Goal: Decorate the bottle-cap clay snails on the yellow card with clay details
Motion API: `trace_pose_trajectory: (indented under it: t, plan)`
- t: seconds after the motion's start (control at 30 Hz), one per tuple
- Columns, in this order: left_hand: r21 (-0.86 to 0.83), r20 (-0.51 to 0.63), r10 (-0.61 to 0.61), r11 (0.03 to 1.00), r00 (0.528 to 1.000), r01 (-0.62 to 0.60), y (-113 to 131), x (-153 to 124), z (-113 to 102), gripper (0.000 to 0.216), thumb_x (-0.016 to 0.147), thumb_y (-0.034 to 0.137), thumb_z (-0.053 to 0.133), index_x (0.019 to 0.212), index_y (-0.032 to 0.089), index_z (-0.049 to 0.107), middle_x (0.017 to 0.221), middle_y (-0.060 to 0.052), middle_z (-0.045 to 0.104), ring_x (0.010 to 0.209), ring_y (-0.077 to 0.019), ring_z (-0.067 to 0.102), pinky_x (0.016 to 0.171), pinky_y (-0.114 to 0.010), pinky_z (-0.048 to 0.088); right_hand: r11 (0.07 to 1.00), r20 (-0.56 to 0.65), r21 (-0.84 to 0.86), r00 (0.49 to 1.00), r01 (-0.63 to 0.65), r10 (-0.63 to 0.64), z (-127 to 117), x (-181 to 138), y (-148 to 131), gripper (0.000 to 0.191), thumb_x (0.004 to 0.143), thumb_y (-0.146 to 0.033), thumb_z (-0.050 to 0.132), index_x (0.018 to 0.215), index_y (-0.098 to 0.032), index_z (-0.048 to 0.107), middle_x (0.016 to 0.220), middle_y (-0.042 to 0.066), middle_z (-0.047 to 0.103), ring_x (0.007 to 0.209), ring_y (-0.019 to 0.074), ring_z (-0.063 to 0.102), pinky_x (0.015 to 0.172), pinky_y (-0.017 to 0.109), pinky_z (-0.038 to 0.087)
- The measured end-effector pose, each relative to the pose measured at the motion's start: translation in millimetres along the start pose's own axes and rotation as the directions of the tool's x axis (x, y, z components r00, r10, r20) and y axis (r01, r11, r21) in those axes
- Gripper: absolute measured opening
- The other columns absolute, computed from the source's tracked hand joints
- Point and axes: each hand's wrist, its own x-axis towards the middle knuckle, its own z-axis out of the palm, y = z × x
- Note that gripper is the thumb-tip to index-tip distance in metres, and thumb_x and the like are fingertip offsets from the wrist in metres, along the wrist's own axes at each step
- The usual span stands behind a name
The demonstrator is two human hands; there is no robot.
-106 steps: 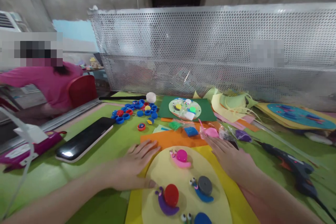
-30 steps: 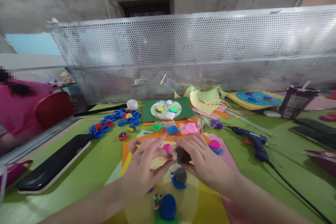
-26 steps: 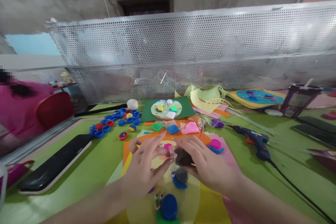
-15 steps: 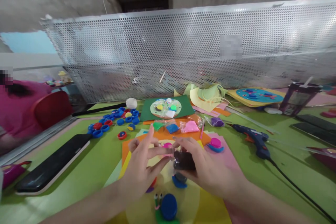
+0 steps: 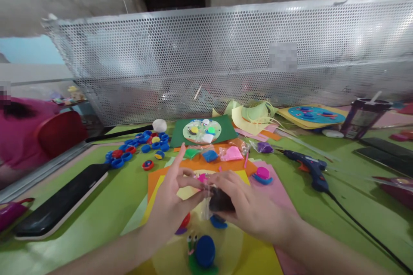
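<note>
Between my hands is a small plastic packet of black clay [image 5: 221, 200]. My right hand [image 5: 250, 204] grips its dark body from the right. My left hand [image 5: 167, 200] pinches the packet's clear plastic edge between thumb and fingers, index finger raised. Below them lies yellow paper [image 5: 258, 245] bearing a pale yellow disc [image 5: 234, 245]. On the disc a snail figure [image 5: 205, 251] has a blue cap for a shell, a green body and eye stalks. A red cap piece [image 5: 185, 221] and a blue piece [image 5: 218, 222] are partly hidden by my hands.
Clay packets, including a pink one [image 5: 231, 153], lie beyond my hands. Bottle caps [image 5: 118, 162] and a black phone [image 5: 61, 200] are at left. A corded glue gun [image 5: 309, 166] and a lidded cup [image 5: 364, 116] stand right. A perforated metal panel [image 5: 193, 60] closes the back.
The black clay packet and both hands have shifted slightly left and closer together. More clear plastic shows beneath my left fingertips. The whole view has moved a little.
</note>
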Motion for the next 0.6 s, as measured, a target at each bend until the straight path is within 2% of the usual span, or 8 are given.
trace_pose_trajectory:
  t: [0.1,0.27,0.4,0.5,0.6]
  plan:
    - [0.03,-0.018,0.018,0.999,1.0,-0.018,0,0,-1,0.097,0.068,0.047,0.07,0.143,0.023,0.015,0.061,0.004,0.065,0.089,-0.0233,0.06,0.09,-0.044,0.043,1.0,0.005,-0.008,1.0,0.017,-0.017,1,1,1,0.051,0.086,-0.006,0.046,0.132,-0.009,0.025,0.114,0.016,0.053,0.111,0.0258,0.049,0.091,0.039,0.05]
    - [0.077,-0.038,0.084,0.994,0.996,-0.081,1,-3,1,0.097,0.071,0.05,0.065,0.144,0.021,0.008,0.063,0.004,0.065,0.086,-0.0223,0.059,0.09,-0.044,0.042,0.999,0.021,-0.028,0.999,0.036,-0.036,2,0,2,0.036,0.093,-0.008,0.035,0.129,-0.008,0.029,0.109,0.015,0.053,0.107,0.0259,0.049,0.091,0.039,0.049]
    - [0.028,-0.032,0.003,1.0,0.999,-0.003,2,-1,1,0.099,0.066,0.053,0.068,0.143,0.015,0.018,0.069,0.0,0.068,0.095,-0.0251,0.057,0.098,-0.046,0.036,0.997,0.031,-0.066,0.998,0.047,-0.045,2,0,1,0.031,0.097,-0.013,0.029,0.128,-0.009,0.03,0.107,0.014,0.053,0.101,0.025,0.051,0.086,0.038,0.051]
    - [-0.019,-0.053,-0.046,0.999,0.998,0.045,2,4,-4,0.099,0.067,0.05,0.069,0.143,0.017,0.016,0.071,0.0,0.07,0.107,-0.026,0.053,0.102,-0.048,0.031,0.993,0.0,-0.113,0.999,0.042,-0.042,1,-1,6,0.028,0.101,-0.02,0.026,0.125,-0.007,0.034,0.109,0.014,0.053,0.103,0.0235,0.05,0.086,0.036,0.051]
    - [-0.092,-0.063,-0.12,0.989,0.991,0.114,-2,11,-12,0.093,0.072,0.049,0.064,0.144,0.016,0.014,0.075,-0.002,0.071,0.112,-0.0252,0.052,0.101,-0.048,0.033,0.98,-0.083,-0.189,0.996,-0.055,0.04,-1,-3,21,0.025,0.102,-0.024,0.035,0.121,-0.01,0.041,0.112,0.012,0.051,0.104,0.0231,0.051,0.085,0.039,0.05]
